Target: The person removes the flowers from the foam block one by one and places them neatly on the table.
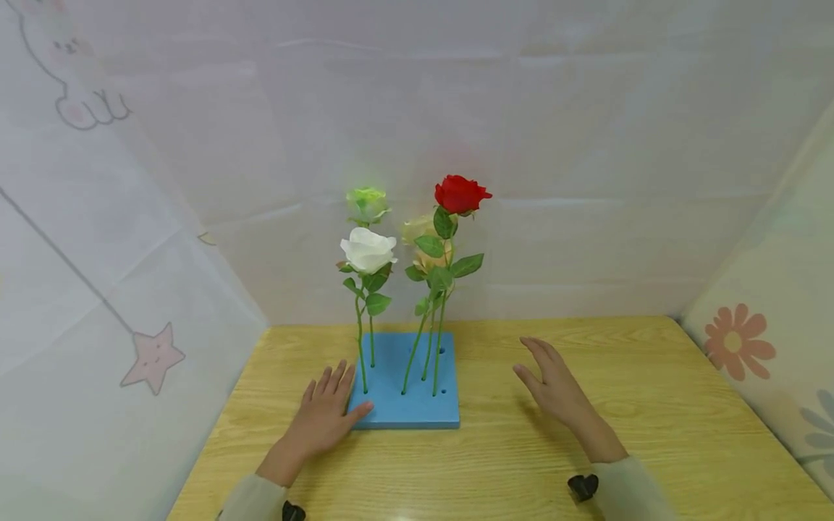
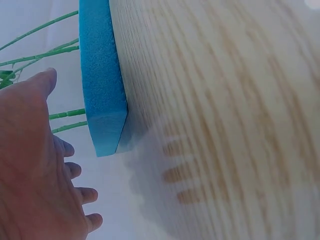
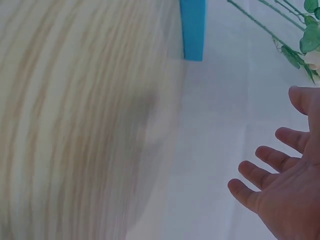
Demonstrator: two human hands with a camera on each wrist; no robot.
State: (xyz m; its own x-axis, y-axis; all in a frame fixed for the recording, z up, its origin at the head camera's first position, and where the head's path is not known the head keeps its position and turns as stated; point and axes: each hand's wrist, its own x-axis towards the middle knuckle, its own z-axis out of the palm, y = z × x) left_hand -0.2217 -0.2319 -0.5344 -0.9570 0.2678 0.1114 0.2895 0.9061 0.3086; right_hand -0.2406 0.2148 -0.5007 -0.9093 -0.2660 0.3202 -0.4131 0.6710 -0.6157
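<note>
A blue foam block (image 1: 391,412) with small holes lies on the table, and several artificial roses stand upright in it. On its left side are a white rose (image 1: 368,250) and a pale green rose (image 1: 368,205). To the right rises a red rose (image 1: 461,195), partly covering cream and peach blooms (image 1: 420,230). My left hand (image 1: 323,416) is beside the block's left edge, fingers straight and thumb reaching over the front left corner; contact is unclear. Right of the block, apart from it, my right hand (image 1: 554,383) hovers with fingers extended and nothing held.
The block stands on a wood-grain table (image 1: 508,463). A pale cloth backdrop (image 1: 586,181) hangs behind it and along both sides, printed with a star (image 1: 153,358) and a flower (image 1: 740,341). Two unused holes (image 1: 444,391) show at the block's right.
</note>
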